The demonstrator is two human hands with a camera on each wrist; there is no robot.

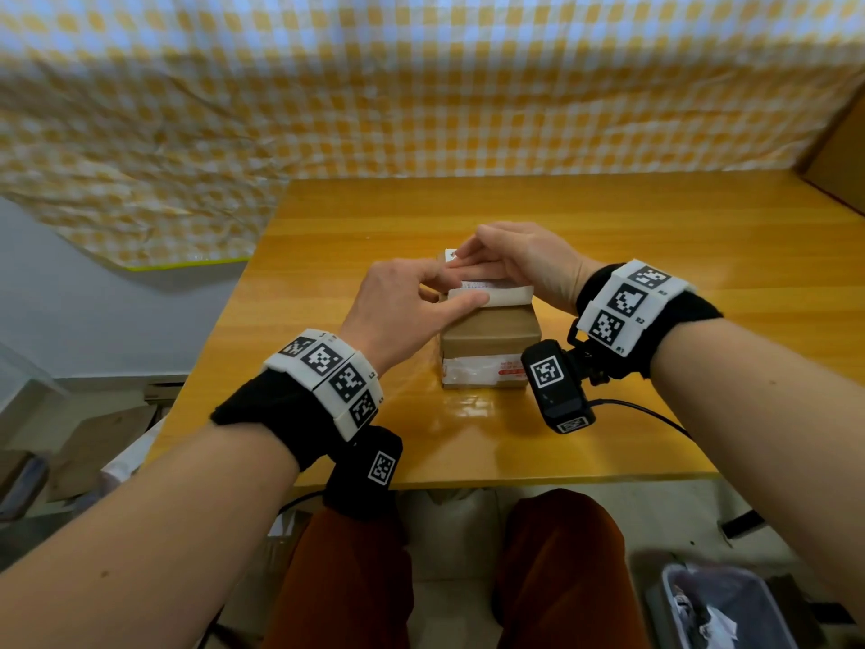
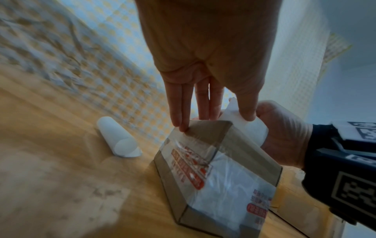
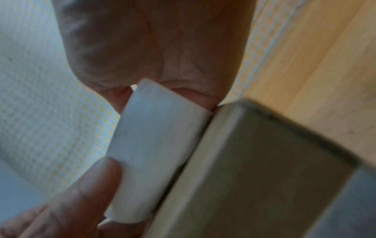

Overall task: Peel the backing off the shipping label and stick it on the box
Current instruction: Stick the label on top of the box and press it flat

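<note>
shipping label [image 1: 503,295] on box [image 1: 491,337] top, beneath left fingers [image 1: 461,303], right fingers [image 1: 475,267]

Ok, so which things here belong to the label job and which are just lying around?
In the job: box, shipping label on its top, left hand and right hand both touching it, curled white sheet on the table, probably the peeled backing.
Just lying about: checked cloth behind the table, bin on the floor, brown cardboard at far right.

Bright, even light fills the head view, its edges bowed; glare sheens the worktop [image 1: 468,414] before the box [image 1: 489,337]. Wrist views are dimmer, bluish and blurred.
</note>
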